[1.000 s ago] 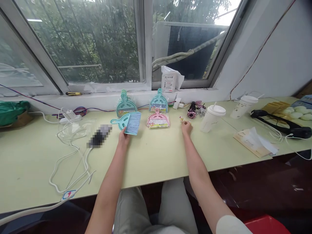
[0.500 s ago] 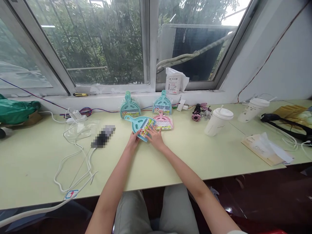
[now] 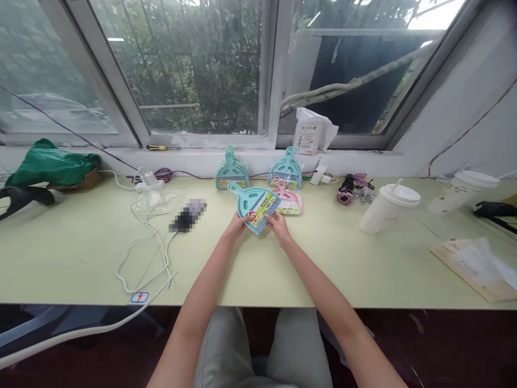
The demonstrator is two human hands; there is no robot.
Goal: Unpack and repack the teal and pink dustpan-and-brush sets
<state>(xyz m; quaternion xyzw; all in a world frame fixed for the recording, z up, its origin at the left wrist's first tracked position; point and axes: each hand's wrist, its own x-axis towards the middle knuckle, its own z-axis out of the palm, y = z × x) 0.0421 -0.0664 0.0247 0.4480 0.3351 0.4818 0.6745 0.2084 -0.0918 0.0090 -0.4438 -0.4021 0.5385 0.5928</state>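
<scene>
A blue dustpan and brush set with a printed label is held tilted above the table, its handle pointing to the upper left. My left hand grips its lower left edge. At its lower right edge, my right hand pinches the brush side. Just behind it lies a pink dustpan set, partly covered by the blue one. Green-blue dustpan sets stand stacked against the wall at the back, and another stack of blue sets stands to their right.
Two white lidded cups and a paper packet are on the right. White cables, a blurred dark object and a green bag lie left. A pink-black bundle sits behind.
The view has shifted, so the scene sits further right. My right hand has moved off the label's face to the set's lower right edge. My left hand keeps its hold.
</scene>
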